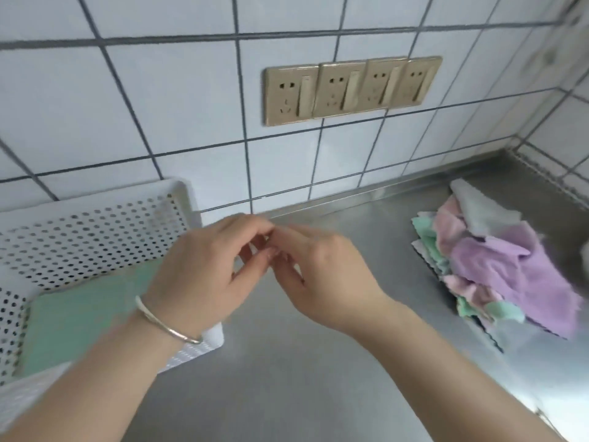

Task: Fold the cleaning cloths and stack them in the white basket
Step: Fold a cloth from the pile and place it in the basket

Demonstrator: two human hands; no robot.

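While the steel counter (287, 393) runs bare from centre to 6 o'clock, its back edge meets the tiled wall (159, 106) at 12 o'clock and a corner closes it at 2 o'clock. Left hand (197, 279) and right hand (322, 279) are raised over the counter at centre, fingers curled, fingertips touching each other; neither holds any cloth, though whether something tiny is pinched cannot be told. A metal bangle (165, 323) circles the left wrist. White basket (95, 218), perforated, sits at 9 o'clock against the wall, with a folded green cloth (79, 317) lying flat inside; the left forearm crosses over its near corner. Pile of unfolded cloths (497, 266), purple, pink, green and grey, lies at 3 o'clock, well apart from both hands. Four beige sockets (350, 89) sit on the wall at 12 o'clock.
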